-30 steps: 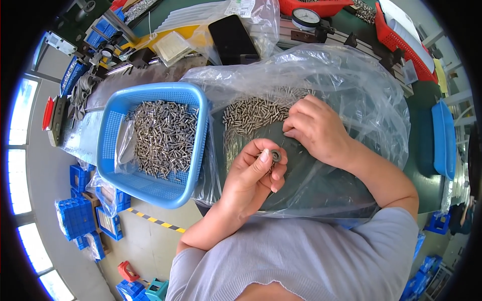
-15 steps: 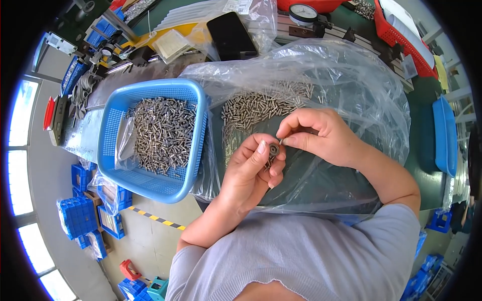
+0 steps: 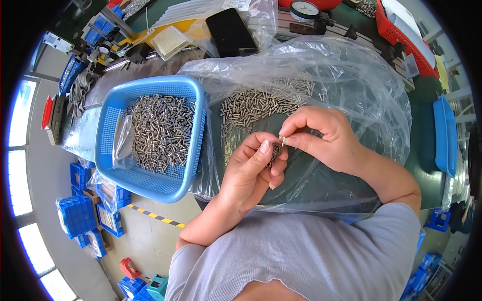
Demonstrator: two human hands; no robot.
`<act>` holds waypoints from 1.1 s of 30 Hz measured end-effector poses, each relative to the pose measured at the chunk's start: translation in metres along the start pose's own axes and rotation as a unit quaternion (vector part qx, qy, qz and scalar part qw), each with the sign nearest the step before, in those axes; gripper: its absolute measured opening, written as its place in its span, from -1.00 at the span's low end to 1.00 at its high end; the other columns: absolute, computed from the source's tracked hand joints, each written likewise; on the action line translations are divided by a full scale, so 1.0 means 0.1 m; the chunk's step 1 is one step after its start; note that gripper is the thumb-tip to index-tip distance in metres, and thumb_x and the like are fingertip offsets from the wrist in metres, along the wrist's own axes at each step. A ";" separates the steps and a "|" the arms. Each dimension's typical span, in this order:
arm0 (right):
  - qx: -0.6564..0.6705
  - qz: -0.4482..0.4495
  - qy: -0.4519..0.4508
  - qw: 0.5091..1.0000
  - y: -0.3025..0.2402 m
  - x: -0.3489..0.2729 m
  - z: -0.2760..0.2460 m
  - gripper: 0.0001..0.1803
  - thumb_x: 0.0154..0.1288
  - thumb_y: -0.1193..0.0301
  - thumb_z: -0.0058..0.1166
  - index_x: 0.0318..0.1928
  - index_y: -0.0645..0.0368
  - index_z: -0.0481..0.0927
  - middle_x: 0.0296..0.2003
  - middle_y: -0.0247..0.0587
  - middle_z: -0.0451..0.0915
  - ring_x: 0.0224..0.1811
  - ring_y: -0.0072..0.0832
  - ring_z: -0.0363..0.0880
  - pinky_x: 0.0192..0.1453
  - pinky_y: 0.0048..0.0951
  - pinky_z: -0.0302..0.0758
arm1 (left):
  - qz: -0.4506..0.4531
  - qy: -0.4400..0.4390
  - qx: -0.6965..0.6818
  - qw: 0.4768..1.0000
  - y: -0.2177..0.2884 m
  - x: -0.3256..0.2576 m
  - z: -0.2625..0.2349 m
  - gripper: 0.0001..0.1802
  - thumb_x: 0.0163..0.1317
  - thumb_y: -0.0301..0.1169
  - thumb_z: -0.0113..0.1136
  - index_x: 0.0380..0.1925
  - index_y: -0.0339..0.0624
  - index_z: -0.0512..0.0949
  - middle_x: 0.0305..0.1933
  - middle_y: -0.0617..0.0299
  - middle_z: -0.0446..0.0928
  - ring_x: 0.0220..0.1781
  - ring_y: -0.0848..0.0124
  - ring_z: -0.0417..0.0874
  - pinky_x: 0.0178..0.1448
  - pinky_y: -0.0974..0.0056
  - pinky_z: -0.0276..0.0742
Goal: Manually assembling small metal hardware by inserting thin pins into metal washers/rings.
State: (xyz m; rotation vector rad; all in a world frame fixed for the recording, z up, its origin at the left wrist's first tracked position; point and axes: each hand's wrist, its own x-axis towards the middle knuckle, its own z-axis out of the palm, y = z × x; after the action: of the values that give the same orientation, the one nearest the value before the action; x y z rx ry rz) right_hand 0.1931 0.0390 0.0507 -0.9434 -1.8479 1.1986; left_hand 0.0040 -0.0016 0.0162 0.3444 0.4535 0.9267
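My left hand (image 3: pixel 246 173) is closed round a small, dark round metal part with a ring-like face (image 3: pixel 276 149), held between thumb and fingers. More metal seems tucked under its fingers, too hidden to make out. Just above and to the right, my right hand (image 3: pixel 324 134) pinches a thin, shiny metal pin (image 3: pixel 283 141) between thumb and forefinger. The pin stands nearly upright, close beside the round part; whether they touch I cannot tell. Beyond both hands, a pile of small metal pins (image 3: pixel 253 106) lies on a clear plastic bag (image 3: pixel 364 72).
To the left stands a blue plastic basket (image 3: pixel 183 188) with many metal pins and a small plastic bag in it. At the back are a black phone (image 3: pixel 231 32), a dial gauge (image 3: pixel 304 10) and a red basket (image 3: pixel 391 37). A blue tray (image 3: pixel 444 138) sits at the right.
My right hand has drawn the pin slightly back from the round part and turned it more upright. The left hand keeps its grip, with the round part tilted a little.
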 end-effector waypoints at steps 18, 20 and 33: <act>-0.220 -0.261 0.055 0.938 0.03 -0.01 0.10 -0.81 -0.10 0.56 0.25 -0.41 0.18 0.52 -0.43 -0.25 0.51 -0.42 -0.33 0.48 -0.40 -0.39 0.45 | 0.003 0.004 0.000 1.000 -0.02 0.00 -0.03 -0.82 0.34 -0.30 0.09 -0.17 -0.14 0.44 -0.32 0.22 0.49 -0.45 0.53 0.36 -0.47 0.43 0.25; -0.225 -0.260 0.054 0.938 0.03 -0.02 0.09 -0.81 -0.10 0.57 0.24 -0.41 0.18 0.52 -0.44 -0.24 0.51 -0.42 -0.33 0.48 -0.40 -0.39 0.45 | 0.005 0.001 0.000 1.000 -0.02 0.00 -0.03 -0.82 0.34 -0.30 0.09 -0.18 -0.14 0.44 -0.32 0.22 0.49 -0.46 0.53 0.35 -0.47 0.43 0.25; -0.024 -0.049 -0.023 0.998 -0.01 0.00 0.01 -0.74 0.10 0.60 0.21 -0.15 0.17 0.63 -0.24 -0.28 0.52 -0.22 -0.47 0.51 -0.13 -0.51 0.44 | 0.001 0.017 0.018 1.000 0.00 0.00 0.00 -0.75 0.32 -0.22 0.12 -0.20 -0.17 0.46 -0.35 0.23 0.48 -0.51 0.56 0.30 -0.50 0.46 0.22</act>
State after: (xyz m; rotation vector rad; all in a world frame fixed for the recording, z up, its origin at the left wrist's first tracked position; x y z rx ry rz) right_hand 0.1920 0.0382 0.0508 -0.8462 -1.9450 1.1293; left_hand 0.0039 -0.0018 0.0157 0.3624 0.5022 0.9287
